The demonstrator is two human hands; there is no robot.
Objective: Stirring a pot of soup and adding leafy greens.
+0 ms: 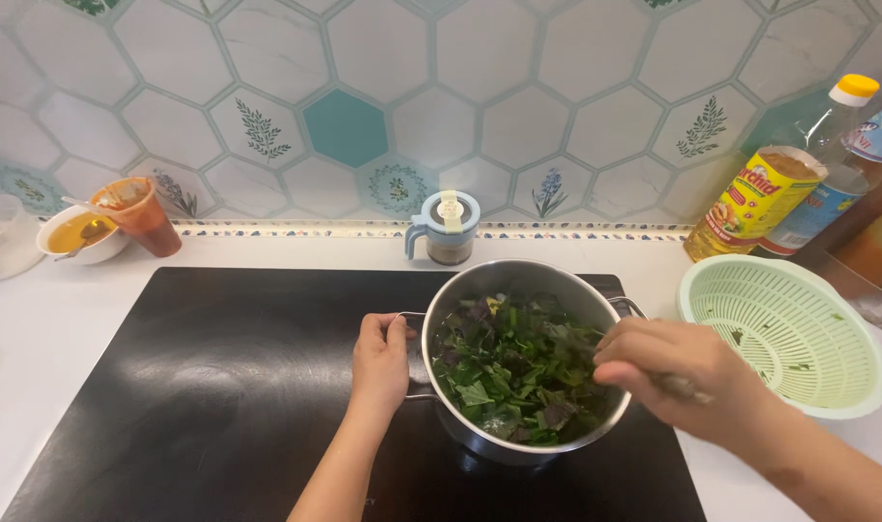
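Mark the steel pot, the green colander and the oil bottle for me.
steel pot [460, 307]: head view, bare inner wall at left rim.
green colander [784, 324]: head view, slotted inside of the bowl.
oil bottle [750, 205]: head view, on its yellow label.

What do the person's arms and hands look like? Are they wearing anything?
Both arms are bare as far as the picture shows: no sleeves, gloves, watch or bracelets. The left hand and right hand show no rings that I can make out. The fingernails look short and plain. The right hand is a little blurred, so small details there are hard to tell.
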